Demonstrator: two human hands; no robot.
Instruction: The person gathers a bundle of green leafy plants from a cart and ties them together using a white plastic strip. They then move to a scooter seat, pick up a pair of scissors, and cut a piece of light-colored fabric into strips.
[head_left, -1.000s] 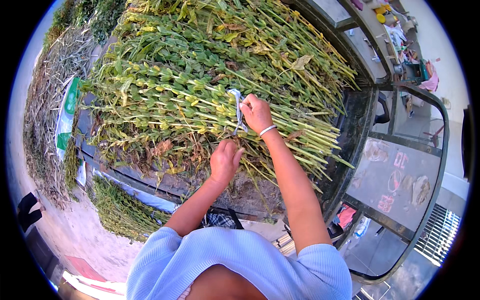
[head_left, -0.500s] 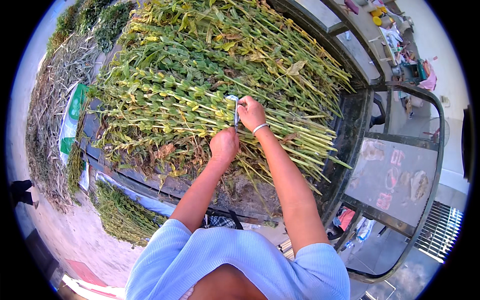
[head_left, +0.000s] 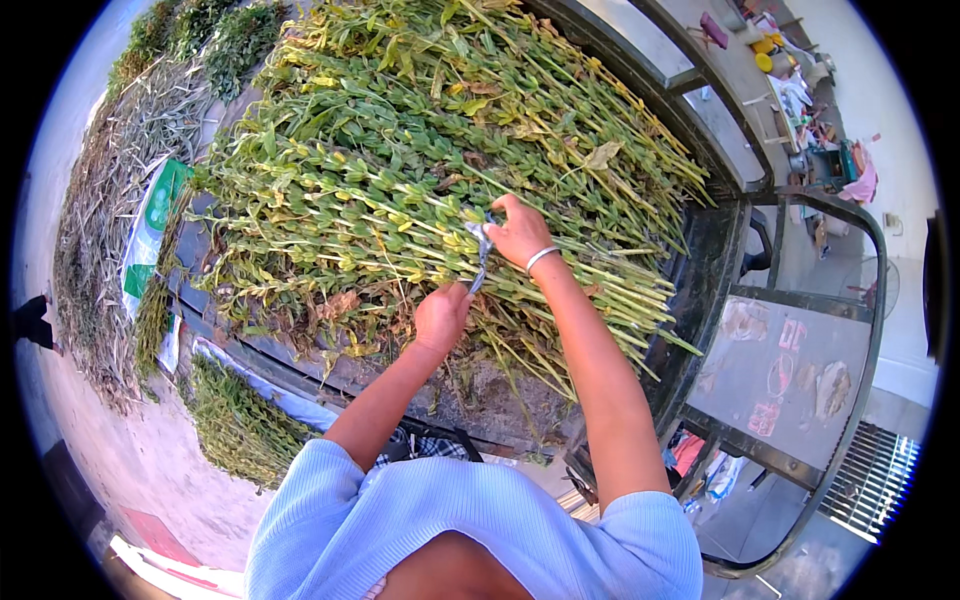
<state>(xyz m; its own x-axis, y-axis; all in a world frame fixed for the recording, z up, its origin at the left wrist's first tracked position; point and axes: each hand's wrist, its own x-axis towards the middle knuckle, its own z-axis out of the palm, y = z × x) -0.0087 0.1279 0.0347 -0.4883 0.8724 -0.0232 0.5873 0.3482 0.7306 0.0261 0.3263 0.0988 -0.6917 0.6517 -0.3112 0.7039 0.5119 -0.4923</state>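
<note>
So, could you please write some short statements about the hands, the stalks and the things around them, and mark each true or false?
1. The left hand holds the pale strip near its lower end. True.
2. The bracelet is on the left wrist. False: the white bracelet is on the right wrist.
3. The podded stalks have their bare ends toward the metal frame. True.
4. The person's top is red. False: the ribbed top is light blue.
</note>
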